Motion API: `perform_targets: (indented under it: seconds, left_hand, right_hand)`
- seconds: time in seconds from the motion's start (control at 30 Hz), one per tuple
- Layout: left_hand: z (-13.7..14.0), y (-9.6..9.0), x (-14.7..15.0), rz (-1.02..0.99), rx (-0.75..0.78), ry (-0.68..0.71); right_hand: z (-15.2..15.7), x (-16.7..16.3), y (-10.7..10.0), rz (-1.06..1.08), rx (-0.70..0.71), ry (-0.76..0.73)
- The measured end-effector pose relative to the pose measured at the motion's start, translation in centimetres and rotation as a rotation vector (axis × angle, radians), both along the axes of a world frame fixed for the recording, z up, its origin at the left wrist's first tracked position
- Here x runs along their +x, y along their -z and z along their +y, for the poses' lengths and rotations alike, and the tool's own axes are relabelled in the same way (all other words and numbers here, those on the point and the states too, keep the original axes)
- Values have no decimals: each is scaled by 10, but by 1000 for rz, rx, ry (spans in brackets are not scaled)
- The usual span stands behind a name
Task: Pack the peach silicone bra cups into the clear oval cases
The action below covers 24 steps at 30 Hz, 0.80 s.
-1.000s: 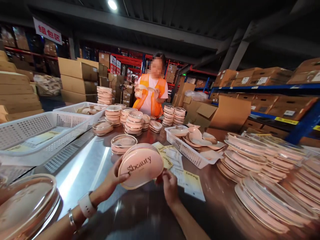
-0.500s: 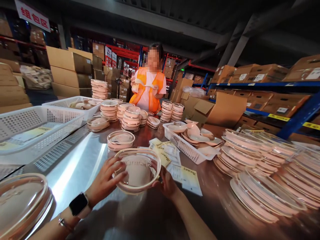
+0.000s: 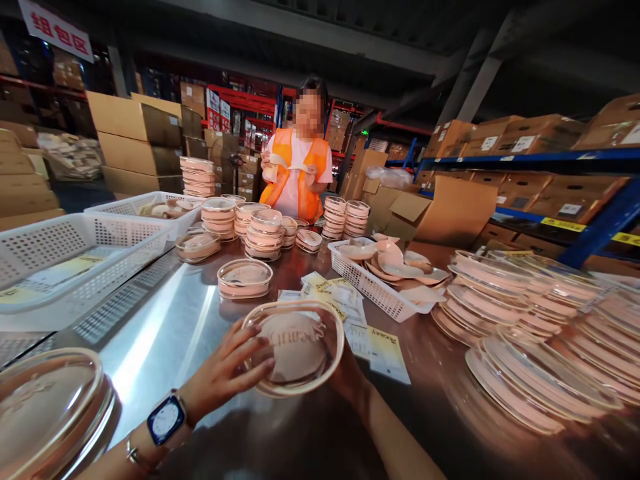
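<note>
Above the near middle of the metal table I have a clear oval plastic case (image 3: 293, 350) with a pale pink-beige padded piece inside. Raised lettering reading "beauty" shows on its lid, which is tilted toward me. My left hand (image 3: 235, 360), with a watch on the wrist, grips the case's left side, its fingers lying across the lid. At the right side my right hand (image 3: 350, 377) holds it from behind and below; most of its fingers are hidden. Beyond it sits a similar closed case (image 3: 245, 277). Printed cards (image 3: 385, 353) lie spread to the right.
Stacks of filled cases (image 3: 540, 377) crowd the right side; another stack (image 3: 45, 407) stands near left. A white basket (image 3: 373, 287) holds loose beige pads. White crates (image 3: 90, 233) line the left. Across the table, a person in an orange vest (image 3: 295, 167) holds a pale strip.
The case has moved slightly right and toward me, and its lid now faces me more. My right hand has gone further behind it. The watch face has lit up.
</note>
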State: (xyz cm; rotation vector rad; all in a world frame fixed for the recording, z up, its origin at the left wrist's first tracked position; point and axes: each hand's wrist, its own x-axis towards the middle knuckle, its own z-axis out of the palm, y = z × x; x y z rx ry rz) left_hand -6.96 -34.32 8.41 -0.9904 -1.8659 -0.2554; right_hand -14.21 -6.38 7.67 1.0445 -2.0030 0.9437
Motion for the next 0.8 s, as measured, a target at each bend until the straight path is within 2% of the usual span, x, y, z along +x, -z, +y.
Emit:
perform_targets:
  seconds: [0.1, 0.2, 0.33, 0.4, 0.47, 0.53, 0.6, 0.7, 0.8]
  left_hand:
    - [2, -3, 1, 62, -3, 27]
    - [-10, -6, -10, 96, 44, -51]
    - [-45, -8, -31, 140, 205, -356]
    - [-57, -7, -39, 74, 288, -492]
    - [-59, -5, -42, -32, 314, -623]
    - [-50, -3, -41, -121, 263, -718]
    - [-35, -2, -35, -159, 146, -662]
    - [-14, -3, -22, -198, -51, -367]
    - [-8, -8, -14, -281, -100, -168]
  right_hand:
    - [1, 7, 2, 150, -7, 11]
    - [3, 13, -1, 338, 29, 58]
    - [6, 9, -10, 391, -6, 155]
    - [7, 6, -14, 403, -55, 206]
    - [7, 5, -16, 404, -83, 225]
    - [4, 8, -16, 404, -74, 202]
    - [0, 12, -12, 398, -39, 159]
    - [-6, 18, -3, 383, -13, 73]
    - [-9, 22, 2, 329, -40, -37]
